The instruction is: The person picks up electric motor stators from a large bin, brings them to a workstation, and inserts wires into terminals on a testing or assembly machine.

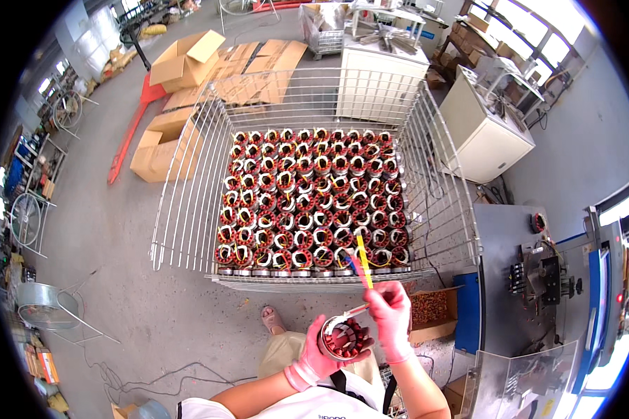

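My left hand (319, 363), in a pink glove, is wrapped round a motor stator (344, 338) with dark red copper windings and a white sleeve along its upper rim. The stator is held in front of my body, its round opening facing up. Just right of it, my right hand (391, 315), also gloved in pink, is closed on the stator's lead wires (363, 264). Yellow, red and blue wire ends stick up beyond its fingers, and the white-sleeved part runs back to the stator.
Ahead stands a wire mesh cage (182, 202) with rows of similar stators (304, 202). At right are a machine (548, 279) on a dark bench and a carton (433, 314) of small copper-coloured pieces. A red pallet jack (129, 140), cardboard boxes (164, 150) and a floor fan (47, 307) lie left.
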The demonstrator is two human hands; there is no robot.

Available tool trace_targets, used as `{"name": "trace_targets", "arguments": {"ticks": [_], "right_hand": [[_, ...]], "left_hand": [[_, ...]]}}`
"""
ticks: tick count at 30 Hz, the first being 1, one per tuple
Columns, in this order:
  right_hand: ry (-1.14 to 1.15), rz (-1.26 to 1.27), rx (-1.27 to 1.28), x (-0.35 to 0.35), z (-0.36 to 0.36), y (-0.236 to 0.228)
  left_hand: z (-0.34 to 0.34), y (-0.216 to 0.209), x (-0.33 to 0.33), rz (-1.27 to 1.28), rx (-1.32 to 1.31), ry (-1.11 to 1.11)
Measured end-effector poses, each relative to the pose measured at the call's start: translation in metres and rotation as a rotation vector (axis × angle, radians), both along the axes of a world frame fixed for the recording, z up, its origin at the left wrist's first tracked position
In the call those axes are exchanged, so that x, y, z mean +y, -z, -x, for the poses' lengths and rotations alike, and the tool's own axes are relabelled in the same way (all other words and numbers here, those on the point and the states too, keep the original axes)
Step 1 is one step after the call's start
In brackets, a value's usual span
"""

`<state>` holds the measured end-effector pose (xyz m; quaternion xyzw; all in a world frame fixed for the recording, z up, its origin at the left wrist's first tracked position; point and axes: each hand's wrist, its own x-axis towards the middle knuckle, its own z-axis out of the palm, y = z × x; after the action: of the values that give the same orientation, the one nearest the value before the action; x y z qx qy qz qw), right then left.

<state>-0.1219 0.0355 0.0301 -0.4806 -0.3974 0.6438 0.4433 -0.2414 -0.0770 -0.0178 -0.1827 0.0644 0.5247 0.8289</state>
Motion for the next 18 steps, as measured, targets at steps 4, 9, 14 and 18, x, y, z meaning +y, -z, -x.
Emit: {"name": "trace_targets", "arguments": {"ticks": [4, 9, 14, 18], "right_hand": [[-0.533, -0.883, -0.890, -0.023, 0.112, -0.007], [-0.949, -0.405, -0.746, -0.027, 0.192, -0.002], [-1.376, -0.519, -0.654, 0.004, 0.228, 0.006], [-1.617, -0.488, -0.592, 0.024, 0.246, 0.048]], "left_hand": [[0.083, 0.015, -0.020, 0.219, 0.231, -0.105], [0.170, 0.007, -0.017, 0.316, 0.272, -0.254], [0.218, 0.019, -0.008, 0.175, 0.454, -0.271], [0.238, 0.054, -0.008, 0.156, 0.157, -0.269]]}}
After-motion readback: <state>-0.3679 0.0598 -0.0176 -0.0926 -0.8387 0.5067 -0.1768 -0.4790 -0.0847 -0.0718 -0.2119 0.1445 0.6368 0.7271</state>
